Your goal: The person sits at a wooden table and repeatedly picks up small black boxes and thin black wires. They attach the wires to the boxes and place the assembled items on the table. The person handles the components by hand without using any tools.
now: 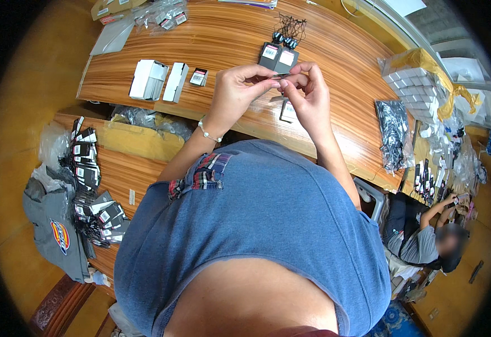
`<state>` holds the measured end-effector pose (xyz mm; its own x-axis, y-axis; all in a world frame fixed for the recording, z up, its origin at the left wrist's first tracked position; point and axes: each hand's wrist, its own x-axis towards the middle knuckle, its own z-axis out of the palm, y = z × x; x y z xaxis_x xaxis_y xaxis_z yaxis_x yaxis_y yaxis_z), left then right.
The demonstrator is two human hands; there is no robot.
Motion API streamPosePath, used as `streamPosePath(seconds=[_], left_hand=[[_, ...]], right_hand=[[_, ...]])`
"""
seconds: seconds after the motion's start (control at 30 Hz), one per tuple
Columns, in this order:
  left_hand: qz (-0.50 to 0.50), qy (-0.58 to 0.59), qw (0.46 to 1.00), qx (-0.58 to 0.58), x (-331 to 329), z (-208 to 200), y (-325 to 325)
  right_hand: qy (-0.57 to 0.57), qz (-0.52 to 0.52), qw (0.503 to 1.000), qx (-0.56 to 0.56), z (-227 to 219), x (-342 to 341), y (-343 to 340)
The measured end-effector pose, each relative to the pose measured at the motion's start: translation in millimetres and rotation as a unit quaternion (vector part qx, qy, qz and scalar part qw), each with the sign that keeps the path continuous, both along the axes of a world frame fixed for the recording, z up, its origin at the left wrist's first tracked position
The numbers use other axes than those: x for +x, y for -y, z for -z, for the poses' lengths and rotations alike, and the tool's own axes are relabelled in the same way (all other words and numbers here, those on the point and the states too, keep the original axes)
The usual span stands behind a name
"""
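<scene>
Both hands meet over the wooden table, fingertips pinched at a small dark card [281, 75] seen nearly edge-on. My left hand [235, 92], a beaded bracelet at its wrist, grips the card's left side. My right hand [311, 95] closes on it from the right; the fingers cover most of it. Just beyond the fingertips lie two stacks of black hang tags, the left stack [268, 52] and the right stack [286, 58], with white labels and tangled black strings [291, 27]. Another labelled black tag [287, 112] rests below the hands, partly behind my right hand.
Left on the table are a white card stack [149, 80], a narrow white box [175, 82] and a small labelled black stack [199, 77]. A bagged black bundle [392, 135] and a taped carton [417, 84] stand right. More tags [85, 160] lie lower left. A person [419, 238] works far right.
</scene>
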<state>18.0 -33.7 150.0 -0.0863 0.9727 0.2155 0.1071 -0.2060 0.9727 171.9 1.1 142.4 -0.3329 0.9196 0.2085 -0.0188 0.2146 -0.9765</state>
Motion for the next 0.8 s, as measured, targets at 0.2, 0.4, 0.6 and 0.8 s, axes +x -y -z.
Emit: streamPosePath(seconds=[0.2, 0.4, 0.6, 0.8], left_hand=[[0.024, -0.089, 0.995, 0.045, 0.2, -4.1, -0.5], [0.056, -0.184, 0.979, 0.07, -5.6, -14.2, -0.6], [0.048, -0.247, 0.959, 0.129, -7.6, -15.7, 0.9], [0.011, -0.246, 0.943, 0.222, -5.5, -12.8, 0.6]], right_hand=[[0.081, 0.031, 0.993, 0.079, -6.5, 4.3, 5.2], [0.161, 0.061, 0.957, 0.234, -3.8, 4.2, 7.3], [0.074, 0.015, 0.99, 0.117, -5.1, 4.2, 5.7], [-0.082, -0.064, 0.992, -0.066, -2.9, 6.8, 0.7]])
